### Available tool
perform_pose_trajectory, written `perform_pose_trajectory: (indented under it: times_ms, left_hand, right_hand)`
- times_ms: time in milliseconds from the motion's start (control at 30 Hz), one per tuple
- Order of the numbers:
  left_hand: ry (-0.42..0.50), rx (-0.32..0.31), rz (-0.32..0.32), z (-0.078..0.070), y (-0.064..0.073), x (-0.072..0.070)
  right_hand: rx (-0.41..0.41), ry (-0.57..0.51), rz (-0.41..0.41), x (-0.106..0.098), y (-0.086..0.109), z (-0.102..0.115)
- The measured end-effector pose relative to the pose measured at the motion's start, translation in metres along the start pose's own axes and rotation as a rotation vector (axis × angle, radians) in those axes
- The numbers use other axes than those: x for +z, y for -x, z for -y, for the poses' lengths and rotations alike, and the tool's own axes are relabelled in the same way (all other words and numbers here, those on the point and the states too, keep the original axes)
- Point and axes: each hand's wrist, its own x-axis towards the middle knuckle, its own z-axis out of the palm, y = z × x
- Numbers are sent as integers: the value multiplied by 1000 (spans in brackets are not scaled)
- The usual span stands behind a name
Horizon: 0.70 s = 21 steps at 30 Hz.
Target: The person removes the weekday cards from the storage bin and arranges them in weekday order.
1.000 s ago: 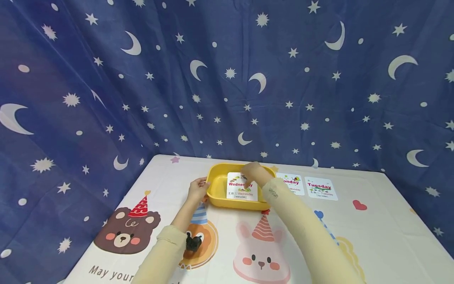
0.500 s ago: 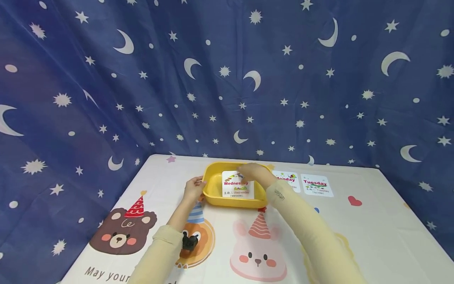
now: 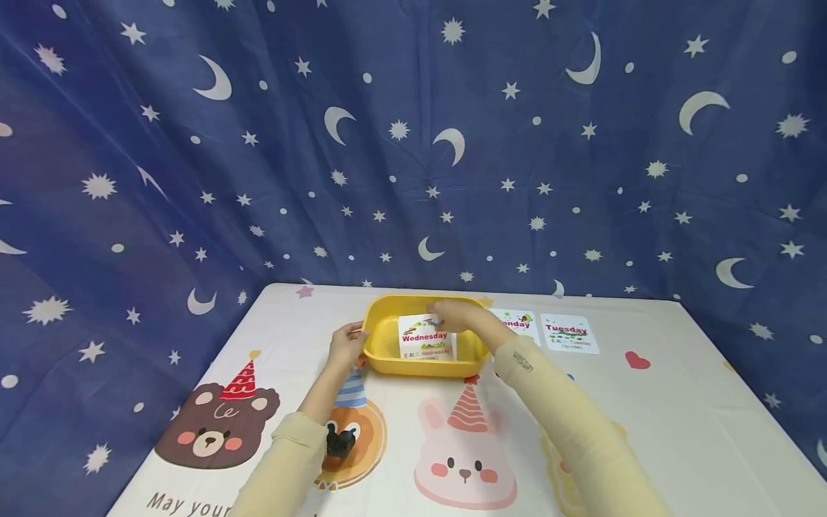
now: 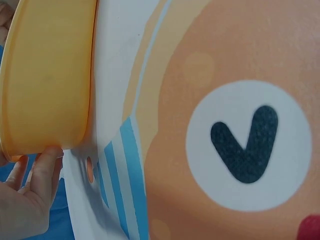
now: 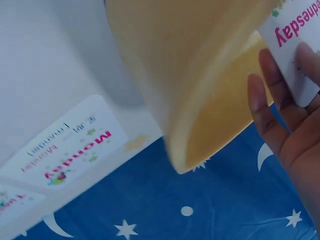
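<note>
A yellow plastic box [image 3: 420, 368] with a rounded rim sits on the table near the back. My left hand [image 3: 345, 346] holds its left end, thumb at the rim and fingers against the outer wall [image 4: 50, 80]. Inside the box, my right hand [image 3: 460, 316] pinches the upper right of a white "Wednesday" card [image 3: 421, 346]. The card leans up toward me, its bottom edge partly hidden behind the front wall. In the right wrist view the thumb lies on the card's face [image 5: 287, 62], with fingers behind it.
Right of the box, a "Monday" card [image 3: 526, 330] and a "Tuesday" card [image 3: 568, 334] lie side by side, Monday partly covered by the right arm. The white tablecloth [image 3: 646, 416] has printed animals. A blue star-patterned curtain [image 3: 413, 179] hangs behind the table.
The head view has turned slightly, sliding everything left. The Wednesday card now tilts, and its lower edge has sunk behind the box's front wall. The left hand keeps its hold on the box.
</note>
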Motion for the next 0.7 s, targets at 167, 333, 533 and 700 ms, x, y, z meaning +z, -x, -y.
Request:
perform_pose_trajectory:
  times_ms: [167, 333, 533, 700]
  left_hand:
    - [5, -1, -1, 0, 1, -1]
    - [14, 10, 2, 0, 2, -2]
    - [4, 5, 8, 0, 1, 0]
    - [-5, -8, -3, -2, 3, 1]
  right_hand:
    - [-70, -106, -75, 1, 10, -3]
    - [-34, -195, -154, 3, 16, -3]
    - [4, -232, -223, 5, 22, -5]
    - [31, -252, -277, 4, 29, -2]
